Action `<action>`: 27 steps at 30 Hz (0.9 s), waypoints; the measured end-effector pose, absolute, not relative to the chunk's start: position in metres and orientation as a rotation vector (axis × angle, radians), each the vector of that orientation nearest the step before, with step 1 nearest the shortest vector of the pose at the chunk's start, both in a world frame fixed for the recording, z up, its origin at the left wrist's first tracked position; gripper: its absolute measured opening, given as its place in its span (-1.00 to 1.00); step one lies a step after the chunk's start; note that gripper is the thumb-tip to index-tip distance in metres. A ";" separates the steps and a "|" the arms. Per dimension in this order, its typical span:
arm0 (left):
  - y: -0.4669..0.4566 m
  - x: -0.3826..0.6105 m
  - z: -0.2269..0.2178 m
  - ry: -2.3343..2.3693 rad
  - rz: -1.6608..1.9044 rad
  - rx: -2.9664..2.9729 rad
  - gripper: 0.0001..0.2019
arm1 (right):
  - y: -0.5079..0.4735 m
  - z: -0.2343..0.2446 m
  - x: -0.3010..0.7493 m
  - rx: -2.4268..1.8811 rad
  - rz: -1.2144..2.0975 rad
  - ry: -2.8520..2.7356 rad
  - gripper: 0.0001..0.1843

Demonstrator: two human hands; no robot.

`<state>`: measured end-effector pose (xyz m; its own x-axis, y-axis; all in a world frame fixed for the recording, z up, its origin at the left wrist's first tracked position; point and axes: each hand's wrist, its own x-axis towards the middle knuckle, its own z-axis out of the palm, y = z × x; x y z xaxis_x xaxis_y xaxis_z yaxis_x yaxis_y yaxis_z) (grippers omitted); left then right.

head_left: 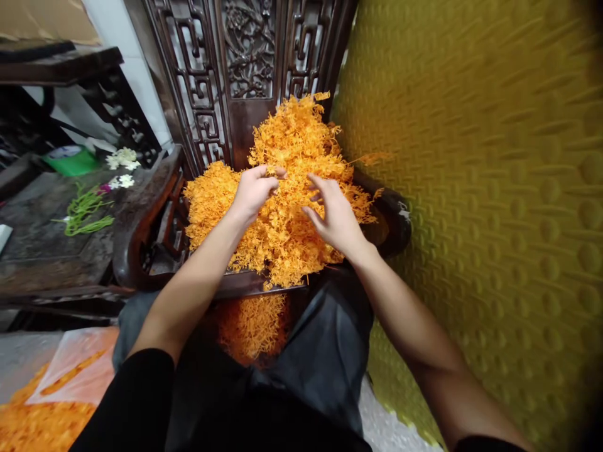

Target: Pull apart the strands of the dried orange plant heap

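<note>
A large heap of orange artificial-looking flower pieces [292, 232] fills the seat of a dark carved wooden chair [252, 113] in front of me. My left hand [254, 191] is over the middle of the heap, thumb and forefinger brought together. A small orange flower piece [271, 170] shows at those fingers. Just to the right, my right hand [332, 210] hovers close above the heap with thumb and fingers curved and apart. I see nothing held in it, though its inner fingers are partly hidden.
A textured yellow-green padded sheet [494, 188] stands close on the right. Left is a dark wooden table [51, 245] with green tape [70, 162], green strings [87, 212] and white flowers [122, 159]. More orange pieces lie below the seat and by a plastic bag [78, 364] on the floor.
</note>
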<state>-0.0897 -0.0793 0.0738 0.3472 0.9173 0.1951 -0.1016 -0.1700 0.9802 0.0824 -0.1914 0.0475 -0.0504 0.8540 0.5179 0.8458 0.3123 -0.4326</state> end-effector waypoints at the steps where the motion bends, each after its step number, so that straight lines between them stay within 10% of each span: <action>1: -0.082 -0.088 0.079 0.784 1.095 1.442 -0.72 | -0.172 0.052 0.082 -1.488 0.009 -1.841 -0.24; 8: -0.075 -0.089 0.077 0.696 1.051 1.700 -0.64 | -0.048 0.046 0.096 -1.290 0.095 -1.602 -0.77; 16: -0.001 -0.055 0.035 1.124 0.975 2.190 0.23 | -0.057 0.034 0.099 -1.064 0.511 -0.957 -0.43; 27: 0.086 0.017 -0.002 0.755 0.881 2.386 0.37 | -0.103 0.041 0.133 -1.065 0.113 -1.015 -0.55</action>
